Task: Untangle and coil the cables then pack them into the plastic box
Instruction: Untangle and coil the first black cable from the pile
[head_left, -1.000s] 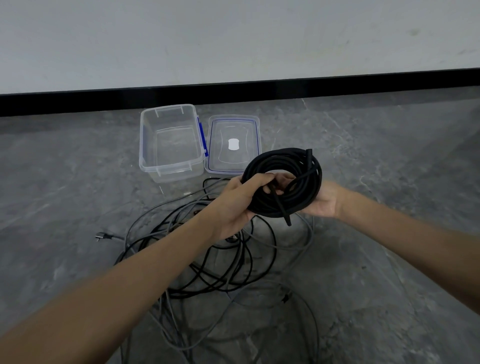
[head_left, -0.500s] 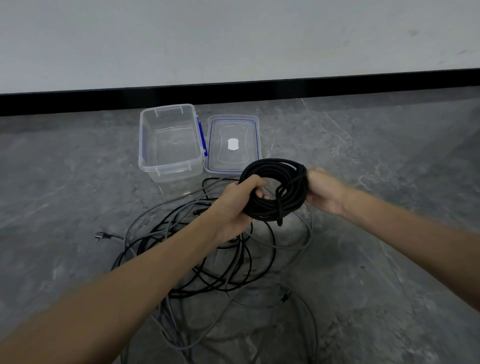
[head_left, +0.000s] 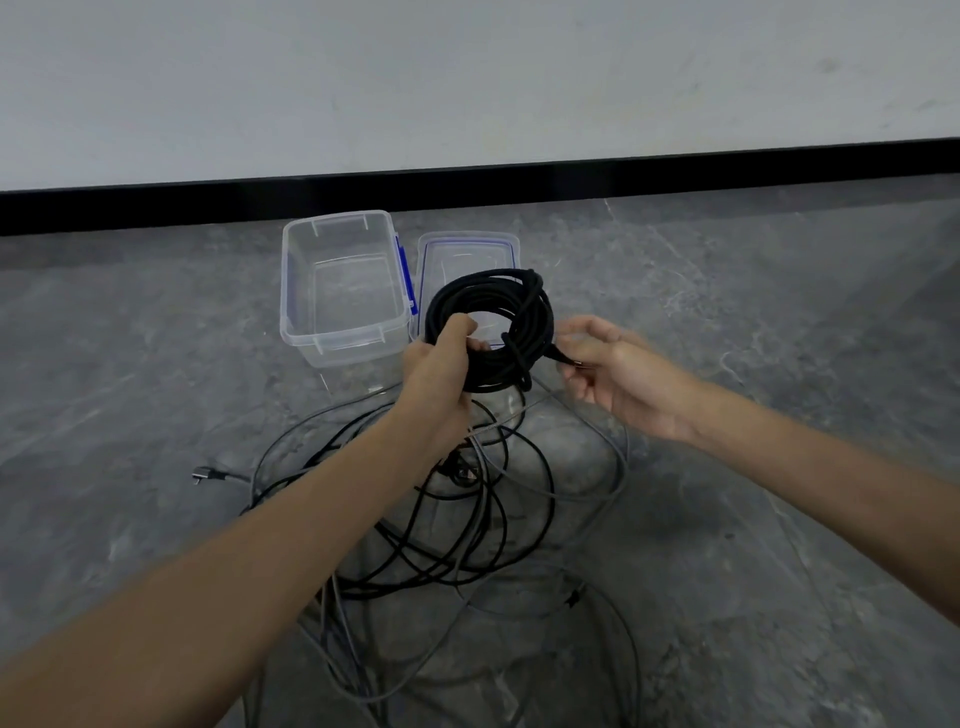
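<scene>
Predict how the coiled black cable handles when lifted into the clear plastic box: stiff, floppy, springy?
Likely stiff: the coiled black cable holds a round ring with only the left hand gripping one side. May spring looser, since the right hand pinches its loose end. Probably light; one hand carries it.

1. I see a grey marbled floor (head_left: 156, 364) filling the lower view
2. A black skirting strip (head_left: 675, 175) runs along its far edge
3. Above it I see a plain pale wall (head_left: 467, 78)

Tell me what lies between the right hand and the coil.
In the head view, the coil's loose end bridges that gap: it runs from the coil to the right hand, which pinches its tip.
</scene>
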